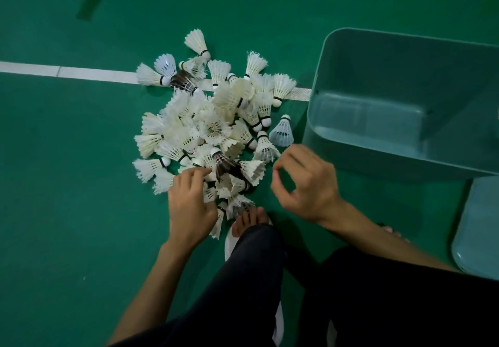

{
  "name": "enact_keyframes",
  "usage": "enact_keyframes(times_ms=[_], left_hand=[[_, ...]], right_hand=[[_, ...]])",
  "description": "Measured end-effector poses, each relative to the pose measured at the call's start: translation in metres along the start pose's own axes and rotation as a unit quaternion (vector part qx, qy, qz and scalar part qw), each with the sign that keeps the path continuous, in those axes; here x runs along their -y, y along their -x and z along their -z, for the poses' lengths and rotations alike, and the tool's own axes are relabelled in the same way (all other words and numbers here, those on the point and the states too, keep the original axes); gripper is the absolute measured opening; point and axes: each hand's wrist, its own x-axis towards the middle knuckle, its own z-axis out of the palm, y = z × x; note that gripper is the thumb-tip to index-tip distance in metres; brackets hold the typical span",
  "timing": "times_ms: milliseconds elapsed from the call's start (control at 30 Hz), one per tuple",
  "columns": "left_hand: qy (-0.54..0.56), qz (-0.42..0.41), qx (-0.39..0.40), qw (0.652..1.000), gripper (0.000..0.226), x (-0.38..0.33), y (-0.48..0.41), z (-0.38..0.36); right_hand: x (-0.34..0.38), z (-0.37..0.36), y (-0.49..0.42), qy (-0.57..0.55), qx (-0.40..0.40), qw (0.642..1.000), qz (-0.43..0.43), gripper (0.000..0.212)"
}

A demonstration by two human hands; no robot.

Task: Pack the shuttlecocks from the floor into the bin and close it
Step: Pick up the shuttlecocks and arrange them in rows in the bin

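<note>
The shuttlecocks (213, 128) lay just ahead of my left hand (189, 206), its grip unclear; my loose, empty right hand (305, 184) hung nearer the bin (378, 155).

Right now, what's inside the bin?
The bin shows only its bare bottom and walls; the shuttlecocks lie outside it. Its right end is cut off, unseen.
</note>
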Motion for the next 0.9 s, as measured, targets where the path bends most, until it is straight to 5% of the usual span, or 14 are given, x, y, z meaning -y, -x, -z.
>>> enact_keyframes(times_ms=[67, 200, 333, 500, 733, 900], left_hand=[[-0.049, -0.039, 0.023, 0.998, 0.077, -0.001, -0.01, -0.003], [-0.065, -0.067, 0.028, 0.995, 0.091, -0.007, -0.03, -0.009], [-0.096, -0.082, 0.035, 0.991, 0.097, -0.015, -0.042, -0.016], [-0.116, -0.112, -0.015, 0.987, 0.066, -0.02, -0.062, -0.013], [0.001, -0.165, 0.096, 0.982, 0.078, -0.03, -0.051, -0.023], [0.02, -0.182, 0.092, 0.979, 0.061, -0.044, -0.037, -0.014]], right_hand=[[-0.003, -0.016, 0.006, -0.047, 0.116, 0.989, -0.076, 0.012], [-0.015, -0.049, 0.006, -0.118, 0.287, 0.916, -0.256, 0.061], [-0.02, -0.068, -0.002, -0.209, 0.249, 0.885, -0.333, 0.059], [-0.025, -0.068, -0.001, -0.162, 0.221, 0.901, -0.337, 0.043], [-0.025, -0.049, 0.007, -0.16, 0.169, 0.897, -0.376, 0.03], [-0.012, -0.032, 0.006, -0.132, 0.125, 0.927, -0.327, 0.022]])
